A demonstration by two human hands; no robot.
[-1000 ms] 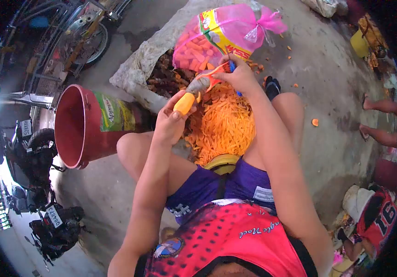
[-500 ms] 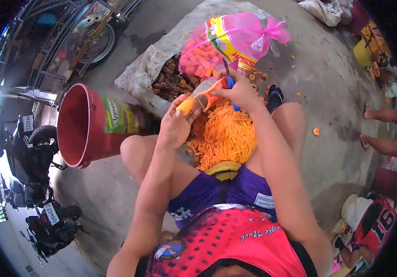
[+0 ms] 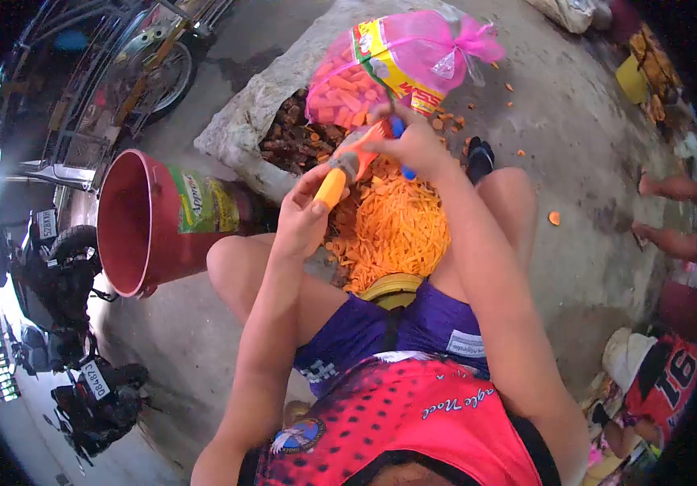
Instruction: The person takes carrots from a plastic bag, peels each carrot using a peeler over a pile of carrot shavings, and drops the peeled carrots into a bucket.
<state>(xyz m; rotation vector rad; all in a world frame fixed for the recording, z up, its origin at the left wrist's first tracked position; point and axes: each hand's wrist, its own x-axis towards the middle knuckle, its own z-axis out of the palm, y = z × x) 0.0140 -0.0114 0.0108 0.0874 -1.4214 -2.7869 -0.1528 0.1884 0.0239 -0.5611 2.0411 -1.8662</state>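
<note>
My left hand [image 3: 304, 219] is closed around the near end of a carrot [image 3: 331, 189]. That end is bare and orange, while the far end looks grey-brown and unpeeled. In my right hand [image 3: 423, 152] is an orange peeler [image 3: 371, 147], its head against or just over the carrot. Blue handle parts and a thin dark blade also show at the right hand, probably a knife held along with the peeler. Below both hands lies a heap of orange peelings [image 3: 401, 231], between my legs and beside a yellow container rim [image 3: 393, 285].
Beyond the hands, a whitish sack [image 3: 243, 121] lies open with dirty brown roots [image 3: 293, 138] inside. A tied pink bag [image 3: 429, 53] of peeled orange pieces rests on it. A red bucket [image 3: 130, 223] lies at left, near motorcycles [image 3: 57, 259]. Other people's legs [image 3: 668, 239] show at right.
The peeler has shifted slightly left and down along the carrot. My left hand has turned a little, and the carrot's near end points more downward. The whole view has shifted slightly.
</note>
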